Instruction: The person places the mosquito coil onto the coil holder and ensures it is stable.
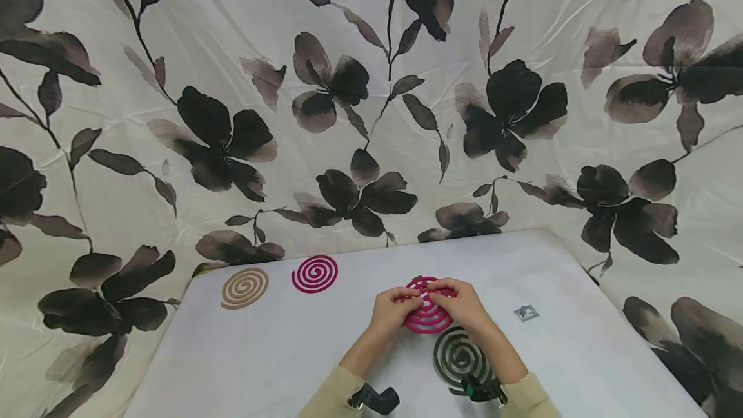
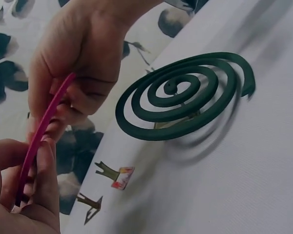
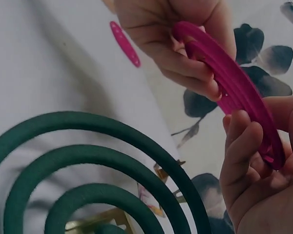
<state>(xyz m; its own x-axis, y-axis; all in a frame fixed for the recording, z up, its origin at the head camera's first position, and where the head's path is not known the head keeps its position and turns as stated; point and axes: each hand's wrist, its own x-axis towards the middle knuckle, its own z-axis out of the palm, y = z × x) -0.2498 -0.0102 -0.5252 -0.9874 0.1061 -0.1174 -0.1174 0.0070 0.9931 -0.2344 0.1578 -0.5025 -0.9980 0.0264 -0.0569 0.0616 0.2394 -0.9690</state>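
A pink mosquito coil is held up off the table between both hands. My left hand pinches its left side, while the fingers and thumb of my right hand grip it from the right. Seen edge-on in the left wrist view, the pink coil looks thin and tilted. Below the hands, a dark green mosquito coil sits raised above the table on a gold-coloured metal stand. The right forearm partly covers this green coil in the head view.
A tan coil and another pink coil lie at the table's back left. To the right lies a small metal stand. Another small stand with a coloured base appears in the left wrist view. Flowered cloth hangs behind the white table.
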